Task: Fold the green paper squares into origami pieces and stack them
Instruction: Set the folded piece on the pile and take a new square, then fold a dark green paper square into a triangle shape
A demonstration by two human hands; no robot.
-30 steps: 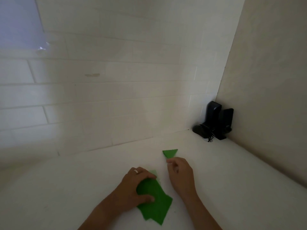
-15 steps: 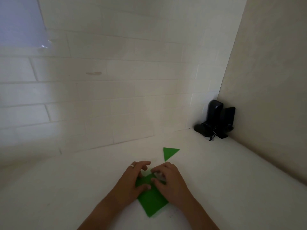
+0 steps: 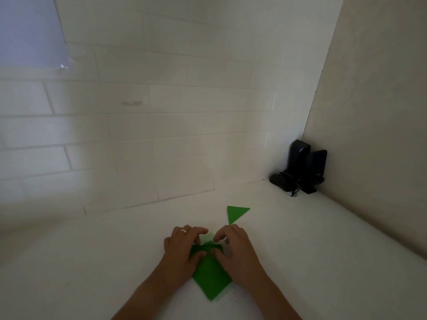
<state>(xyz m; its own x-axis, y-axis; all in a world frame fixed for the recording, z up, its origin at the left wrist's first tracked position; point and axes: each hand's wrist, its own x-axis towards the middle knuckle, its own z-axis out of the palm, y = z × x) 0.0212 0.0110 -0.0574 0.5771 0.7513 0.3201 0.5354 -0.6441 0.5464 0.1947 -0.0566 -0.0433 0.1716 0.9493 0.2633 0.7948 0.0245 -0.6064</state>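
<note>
Together, curled left hand point(image 3: 182, 247) and right hand point(image 3: 233, 248) pinch green paper point(image 3: 211, 277).

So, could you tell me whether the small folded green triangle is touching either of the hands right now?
No, the folded triangle lies by itself on the white table, just beyond the right hand, while both hands work the green paper.

A home kitchen corner: white tiled wall point(image 3: 161, 146) above a white counter point(image 3: 92, 262).
</note>
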